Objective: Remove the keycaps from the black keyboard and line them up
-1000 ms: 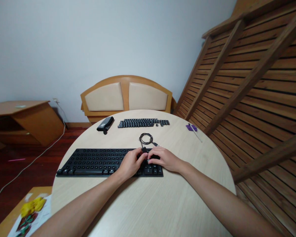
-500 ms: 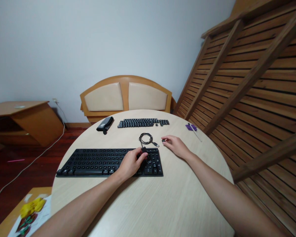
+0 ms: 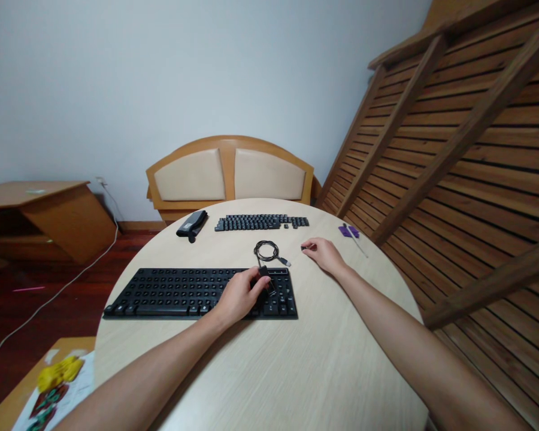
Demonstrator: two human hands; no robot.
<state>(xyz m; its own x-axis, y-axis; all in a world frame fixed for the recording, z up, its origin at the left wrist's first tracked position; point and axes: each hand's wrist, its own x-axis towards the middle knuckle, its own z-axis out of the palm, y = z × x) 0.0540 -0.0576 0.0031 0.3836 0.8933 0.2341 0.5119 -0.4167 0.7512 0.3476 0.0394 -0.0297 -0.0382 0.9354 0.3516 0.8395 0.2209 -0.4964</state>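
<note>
A black keyboard base point(image 3: 179, 292) with most keycaps off lies across the round table point(image 3: 269, 371). My left hand point(image 3: 240, 294) rests on its right part, fingers closed round a small black tool beside the keys. My right hand point(image 3: 324, 252) is out over the table beyond the keyboard, pinching a small black keycap point(image 3: 303, 247) at its fingertips. Rows of removed keycaps point(image 3: 260, 222) lie at the far side of the table. A coiled black cable point(image 3: 267, 251) with a USB plug sits between the keycaps and the keyboard.
A dark pouch point(image 3: 192, 224) lies at the far left of the table, a purple tool point(image 3: 351, 232) at the far right. A padded wooden chair point(image 3: 230, 175) stands behind. A slatted wooden frame point(image 3: 453, 137) leans on the right. A low desk point(image 3: 45, 215) is on the left.
My right hand left the keyboard's right end and carried a keycap away toward the far side of the table. My left hand stayed on the keyboard.
</note>
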